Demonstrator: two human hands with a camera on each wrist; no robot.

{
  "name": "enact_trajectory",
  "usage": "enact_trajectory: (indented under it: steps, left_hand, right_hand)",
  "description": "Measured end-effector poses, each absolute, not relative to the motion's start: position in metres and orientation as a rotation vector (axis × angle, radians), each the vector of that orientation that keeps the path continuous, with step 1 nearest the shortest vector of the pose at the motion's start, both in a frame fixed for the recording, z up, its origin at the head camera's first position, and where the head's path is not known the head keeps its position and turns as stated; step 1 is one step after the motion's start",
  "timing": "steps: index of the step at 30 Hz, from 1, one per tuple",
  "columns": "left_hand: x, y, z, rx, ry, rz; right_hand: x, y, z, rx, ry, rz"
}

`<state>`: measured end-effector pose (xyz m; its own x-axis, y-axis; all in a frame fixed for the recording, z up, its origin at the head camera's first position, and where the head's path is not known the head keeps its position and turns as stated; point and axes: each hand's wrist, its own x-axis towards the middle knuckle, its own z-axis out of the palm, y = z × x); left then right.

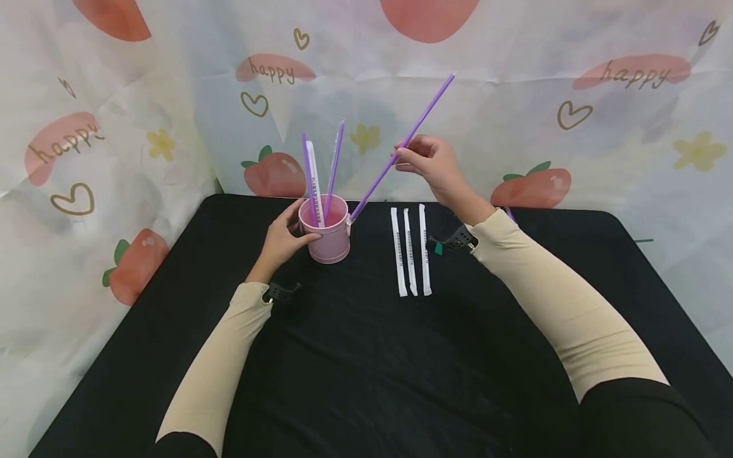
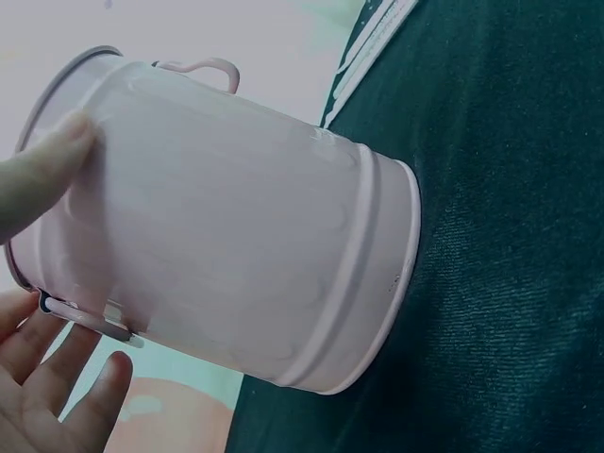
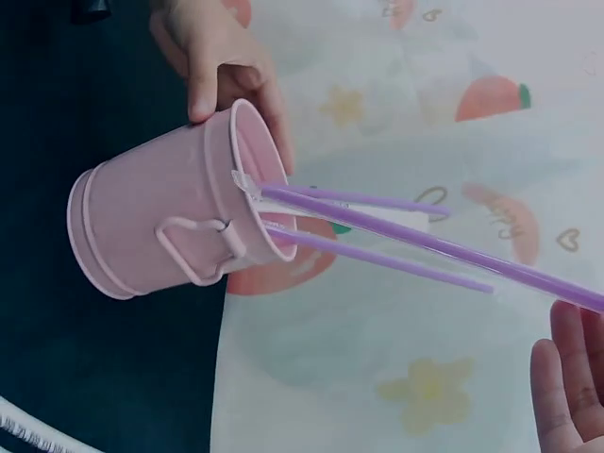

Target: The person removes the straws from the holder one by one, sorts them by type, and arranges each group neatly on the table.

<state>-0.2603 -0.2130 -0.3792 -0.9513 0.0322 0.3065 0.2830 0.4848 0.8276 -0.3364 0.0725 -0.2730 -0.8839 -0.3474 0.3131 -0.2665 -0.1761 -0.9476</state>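
Note:
A small pink bucket point(image 1: 329, 247) with side handles stands on the black table. My left hand point(image 1: 280, 245) holds it from the left, the thumb on its front near the rim and the fingers round the far side. In the bucket stand two purple straws point(image 1: 335, 159) and one white paper-wrapped straw point(image 1: 315, 181). My right hand point(image 1: 432, 165) pinches another purple straw point(image 1: 424, 114) near its middle, aslant. In the right wrist view, the lower end of this held straw point(image 3: 425, 238), in a clear wrapper, is at the bucket's rim by the handle.
Three white paper-wrapped straws point(image 1: 410, 251) lie side by side on the table, right of the bucket. Something purple point(image 1: 509, 215) shows partly behind my right wrist. A patterned cloth point(image 1: 515, 38) hangs behind the black tabletop point(image 1: 366, 356).

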Motion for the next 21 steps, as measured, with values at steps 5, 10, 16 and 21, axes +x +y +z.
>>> enact_trajectory:
  steps: [5,10,16,21]
  left_hand:
    - [-0.261,-0.214,-0.382,-0.284,-2.473,-1.48]
    - [-0.276,-0.22,-0.404,-0.302,-2.432,-1.507]
    - [-0.276,-0.22,-0.411,-0.281,-2.401,-1.546]
    - [-0.275,-0.22,-0.415,-0.228,-2.409,-1.611]
  right_hand:
    - [-0.333,0.088,-0.274,-0.756,1.997,-2.235]
    - [-0.329,0.101,-0.273,-0.719,1.988,-2.245]
    - [-0.324,0.117,-0.274,-0.69,1.984,-2.235]
    - [-0.319,0.13,-0.276,-0.698,2.0,-2.22]
